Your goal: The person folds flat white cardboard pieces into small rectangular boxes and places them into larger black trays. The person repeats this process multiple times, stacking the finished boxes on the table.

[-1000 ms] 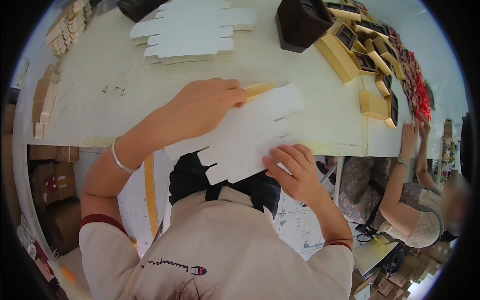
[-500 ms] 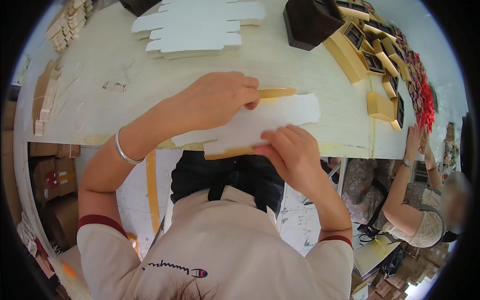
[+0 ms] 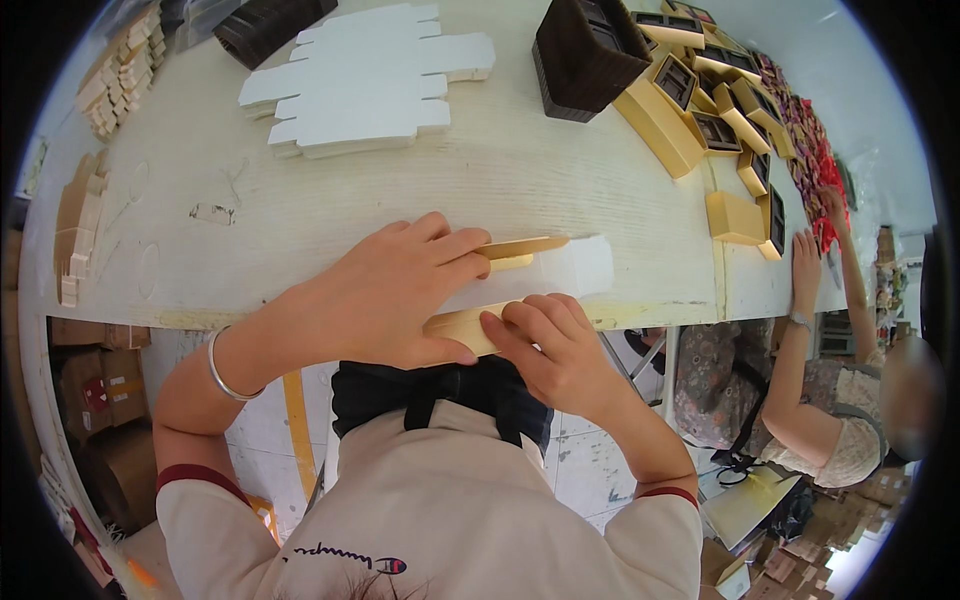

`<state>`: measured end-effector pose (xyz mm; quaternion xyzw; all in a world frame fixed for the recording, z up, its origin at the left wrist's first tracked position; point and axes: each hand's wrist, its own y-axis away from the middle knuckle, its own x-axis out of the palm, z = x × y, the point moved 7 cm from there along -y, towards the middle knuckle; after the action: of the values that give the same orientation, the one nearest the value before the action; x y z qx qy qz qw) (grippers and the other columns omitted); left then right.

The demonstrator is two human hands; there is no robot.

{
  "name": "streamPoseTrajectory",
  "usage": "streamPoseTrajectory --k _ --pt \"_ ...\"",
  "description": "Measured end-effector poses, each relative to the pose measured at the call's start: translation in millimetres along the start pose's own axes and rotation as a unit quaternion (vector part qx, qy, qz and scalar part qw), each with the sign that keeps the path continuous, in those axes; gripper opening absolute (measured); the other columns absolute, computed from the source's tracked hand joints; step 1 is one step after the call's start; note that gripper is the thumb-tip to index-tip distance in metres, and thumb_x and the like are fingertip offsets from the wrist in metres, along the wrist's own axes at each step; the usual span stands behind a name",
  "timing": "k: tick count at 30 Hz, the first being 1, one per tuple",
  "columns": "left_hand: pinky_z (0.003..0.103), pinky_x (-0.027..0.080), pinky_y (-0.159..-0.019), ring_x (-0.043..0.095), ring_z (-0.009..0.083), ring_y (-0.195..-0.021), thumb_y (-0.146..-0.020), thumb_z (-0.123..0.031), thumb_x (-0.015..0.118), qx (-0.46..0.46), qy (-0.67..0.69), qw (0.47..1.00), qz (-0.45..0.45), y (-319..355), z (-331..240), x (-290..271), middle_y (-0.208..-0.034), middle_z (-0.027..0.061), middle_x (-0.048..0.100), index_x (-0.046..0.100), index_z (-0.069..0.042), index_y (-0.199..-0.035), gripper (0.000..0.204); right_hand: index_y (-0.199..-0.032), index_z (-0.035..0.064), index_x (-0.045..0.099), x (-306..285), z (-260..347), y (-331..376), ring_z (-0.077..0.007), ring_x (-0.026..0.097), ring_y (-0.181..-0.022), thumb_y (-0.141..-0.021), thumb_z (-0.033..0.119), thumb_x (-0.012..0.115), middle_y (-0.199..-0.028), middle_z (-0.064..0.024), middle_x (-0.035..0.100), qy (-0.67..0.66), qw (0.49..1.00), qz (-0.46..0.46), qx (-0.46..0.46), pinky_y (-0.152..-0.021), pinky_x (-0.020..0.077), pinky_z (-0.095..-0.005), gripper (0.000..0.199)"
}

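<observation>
A cardboard box blank (image 3: 580, 272), white inside and gold outside, lies at the table's near edge with its two long sides folded up. My left hand (image 3: 395, 290) is closed around its left part, fingers at the far gold side and thumb at the near one. My right hand (image 3: 552, 345) pinches the near side, which stands over the table edge. Both hands hide much of the blank's left end and middle. Beyond them lies a stack of flat white box blanks (image 3: 365, 85).
Stacked dark brown plastic trays (image 3: 590, 65) stand at the far right, beside several gold boxes (image 3: 665, 130) with dark inserts. More trays (image 3: 270, 30) lie far left. Folded card pieces (image 3: 78, 230) rest along the left edge. At right, another person's hands (image 3: 806, 262) work near red material (image 3: 828, 200).
Both long sides now stand up more steeply. My left hand has spread to reach both sides, and both hands with the blank sit lower in view. The co-worker's hands have moved apart.
</observation>
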<state>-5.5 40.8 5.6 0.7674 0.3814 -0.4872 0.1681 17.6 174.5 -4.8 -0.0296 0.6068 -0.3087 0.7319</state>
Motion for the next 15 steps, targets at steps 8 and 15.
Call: streamPoseTrajectory --k 8,15 --pt "0.035 0.047 -0.079 0.051 0.0266 -0.088 -0.080 -0.018 0.069 -0.019 -0.010 1.000 -0.010 -3 1 5 -0.119 0.0045 0.058 0.063 -0.005 -0.102 0.026 -0.078 0.0051 0.062 8 -45 -38 -0.0284 0.057 -0.081 -0.078 0.009 0.067 -0.086 -0.0102 0.057 -0.246 0.935 0.117 0.227 -0.067 0.0462 -0.0375 0.006" --pt "0.035 0.050 -0.071 0.055 0.0259 -0.085 -0.081 -0.010 0.067 -0.115 -0.048 0.990 -0.072 5 4 4 -0.117 0.0042 0.059 0.064 -0.006 -0.099 0.019 -0.103 0.0001 0.060 -19 -12 -28 -0.0357 0.059 -0.091 -0.079 0.005 0.065 -0.113 -0.0165 0.056 0.095 0.993 -0.064 0.027 -0.070 0.0487 -0.0427 0.025"
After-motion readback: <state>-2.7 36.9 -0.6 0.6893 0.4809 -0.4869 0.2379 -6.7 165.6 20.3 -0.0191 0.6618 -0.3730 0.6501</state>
